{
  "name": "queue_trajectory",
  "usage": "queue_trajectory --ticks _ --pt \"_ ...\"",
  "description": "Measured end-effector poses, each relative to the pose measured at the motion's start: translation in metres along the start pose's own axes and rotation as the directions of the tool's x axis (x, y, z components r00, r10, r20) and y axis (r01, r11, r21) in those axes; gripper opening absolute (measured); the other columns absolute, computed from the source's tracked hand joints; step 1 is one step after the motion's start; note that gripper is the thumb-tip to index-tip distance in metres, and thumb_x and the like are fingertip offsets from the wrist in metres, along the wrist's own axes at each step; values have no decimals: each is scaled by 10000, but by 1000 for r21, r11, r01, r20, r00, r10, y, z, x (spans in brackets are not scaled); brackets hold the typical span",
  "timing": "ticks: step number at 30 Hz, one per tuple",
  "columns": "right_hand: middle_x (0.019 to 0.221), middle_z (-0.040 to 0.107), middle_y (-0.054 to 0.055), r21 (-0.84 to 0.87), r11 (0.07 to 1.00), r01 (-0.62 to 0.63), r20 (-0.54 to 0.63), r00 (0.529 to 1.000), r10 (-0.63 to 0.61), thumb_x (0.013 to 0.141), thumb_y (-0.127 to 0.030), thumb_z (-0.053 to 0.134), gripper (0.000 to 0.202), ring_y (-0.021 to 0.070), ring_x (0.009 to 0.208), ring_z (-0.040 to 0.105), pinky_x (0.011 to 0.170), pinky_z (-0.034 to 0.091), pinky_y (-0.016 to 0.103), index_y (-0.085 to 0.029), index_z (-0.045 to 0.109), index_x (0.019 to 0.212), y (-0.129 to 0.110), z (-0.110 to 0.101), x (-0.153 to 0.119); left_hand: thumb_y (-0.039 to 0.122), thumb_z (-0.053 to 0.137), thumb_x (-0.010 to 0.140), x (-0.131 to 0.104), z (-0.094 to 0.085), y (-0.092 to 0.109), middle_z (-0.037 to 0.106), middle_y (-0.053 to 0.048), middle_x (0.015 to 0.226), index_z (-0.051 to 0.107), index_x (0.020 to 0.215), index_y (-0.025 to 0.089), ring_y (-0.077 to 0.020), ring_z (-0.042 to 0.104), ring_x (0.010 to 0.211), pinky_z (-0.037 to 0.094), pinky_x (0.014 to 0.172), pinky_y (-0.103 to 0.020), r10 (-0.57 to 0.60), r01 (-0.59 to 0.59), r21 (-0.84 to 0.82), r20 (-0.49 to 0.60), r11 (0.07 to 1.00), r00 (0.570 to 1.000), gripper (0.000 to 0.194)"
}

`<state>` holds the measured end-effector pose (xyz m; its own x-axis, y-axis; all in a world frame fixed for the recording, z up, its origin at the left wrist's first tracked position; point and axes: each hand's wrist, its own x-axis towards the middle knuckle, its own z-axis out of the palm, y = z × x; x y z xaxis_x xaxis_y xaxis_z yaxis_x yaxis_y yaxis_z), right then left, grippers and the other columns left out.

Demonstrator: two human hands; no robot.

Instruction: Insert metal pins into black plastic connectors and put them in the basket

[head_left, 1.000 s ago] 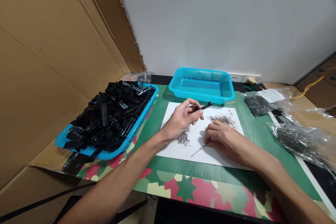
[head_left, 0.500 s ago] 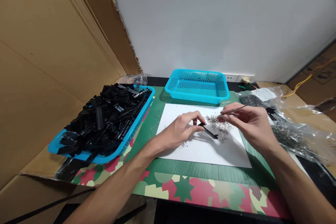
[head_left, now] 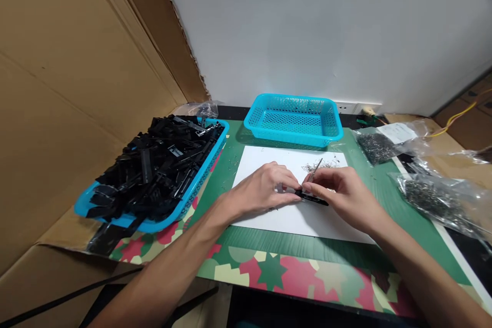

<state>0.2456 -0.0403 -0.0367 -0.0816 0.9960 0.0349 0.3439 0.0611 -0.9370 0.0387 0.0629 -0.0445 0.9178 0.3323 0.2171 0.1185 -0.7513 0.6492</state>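
Over a white sheet (head_left: pixel 277 218), my left hand (head_left: pixel 269 187) pinches the left end of a small black plastic part (head_left: pixel 317 200). My right hand (head_left: pixel 340 192) grips a thin metal tool (head_left: pixel 317 166), tilted upward, with its fingertips at the same end of the part. Whether those fingertips also hold a small metal piece is hidden. Behind the right fingers a pile of small metal pieces (head_left: pixel 325 165) lies on the sheet, partly covered by the hand.
A blue basket (head_left: pixel 203 177) heaped with black plastic parts (head_left: pixel 149 164) stands at the left. Another blue basket (head_left: pixel 294 136) sits behind the sheet. Clear bags of metal pieces (head_left: pixel 374 147) lie at the right. Cardboard rises at the left.
My right hand has come down and left from the metal pile to the black part, its tool now steeper. The black part lies flatter between my hands. The view has shifted slightly.
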Motion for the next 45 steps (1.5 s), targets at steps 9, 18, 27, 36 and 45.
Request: queue_trajectory --ticks 9,18,27,36,45 --pt "794 788 45 -159 986 40 -18 999 -44 953 -271 644 217 200 729 700 668 521 291 -195 768 792 -2 3 -1 320 749 929 -1 6 -6 814 -46 969 838 1012 258 -202 681 831 426 840 -366 29 -29 -8 -36 1000 999 136" --pt "777 784 53 -102 995 8 -17 1000 -10 946 -311 660 232 206 727 699 654 519 292 -185 778 791 3 2 -1 338 757 914 -1 9 -7 815 -66 966 849 997 265 -214 691 828 427 843 -385 35 -36 -25 -62 999 997 143" --pt "757 776 52 -127 992 13 -6 1000 -14 950 -327 661 254 206 709 687 646 514 293 -184 775 774 3 1 -2 344 733 940 -3 9 -6 804 -68 999 842 1005 264 -220 682 857 431 868 -382 50 -49 32 -40 998 998 149" --pt "727 768 29 -157 986 61 -8 998 -64 951 -302 656 261 212 707 672 642 488 300 -194 808 769 8 3 -4 357 776 907 -2 11 -7 813 -69 942 855 971 259 -208 685 804 440 809 -373 39 -42 -44 -78 998 996 141" --pt "700 721 33 -171 977 127 -38 990 -136 953 -255 656 251 189 663 639 623 447 300 -194 797 755 7 8 -6 364 747 932 -2 11 -5 814 -70 942 845 949 243 -202 707 804 457 802 -348 28 -29 -16 -73 999 997 157"
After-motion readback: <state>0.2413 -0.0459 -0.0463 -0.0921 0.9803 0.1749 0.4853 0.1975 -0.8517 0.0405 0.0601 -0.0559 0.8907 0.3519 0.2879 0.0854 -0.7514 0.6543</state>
